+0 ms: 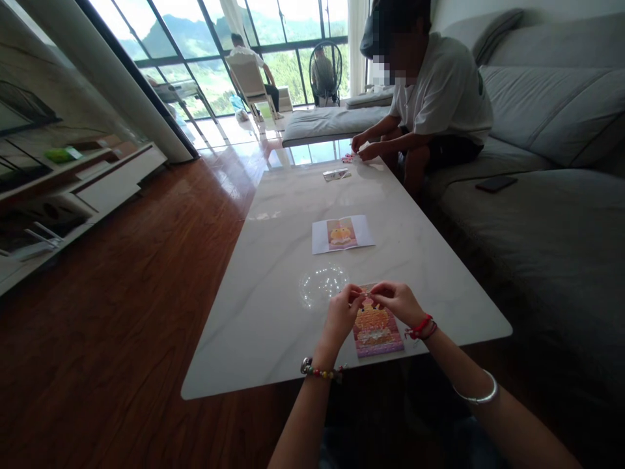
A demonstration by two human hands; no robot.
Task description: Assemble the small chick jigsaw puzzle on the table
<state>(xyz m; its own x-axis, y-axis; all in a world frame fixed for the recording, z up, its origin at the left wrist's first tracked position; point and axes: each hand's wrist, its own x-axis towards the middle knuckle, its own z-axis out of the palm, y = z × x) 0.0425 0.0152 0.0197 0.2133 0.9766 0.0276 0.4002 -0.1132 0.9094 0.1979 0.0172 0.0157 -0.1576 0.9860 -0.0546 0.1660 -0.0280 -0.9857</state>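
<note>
A small picture board (378, 332) with an orange and pink cartoon face in a bumpy, mosaic-like surface lies near the front edge of the table. Over its top edge, my left hand (344, 306) and my right hand (396, 302) meet with their fingertips pinched close together. A tiny pale thing seems to be between them, too small to name. Both hands cover part of the board's upper end. Beyond them, a creased white sheet (342, 233) printed with a similar face rests flat.
The white marble-patterned table (273, 260) has rounded corners. A ring of bright specks (325, 286) shows left of my hands. Farther back lies a small white packet (336, 174). A co-worker (434, 98) on the grey sofa (541, 189) handles small pink pieces (347, 158).
</note>
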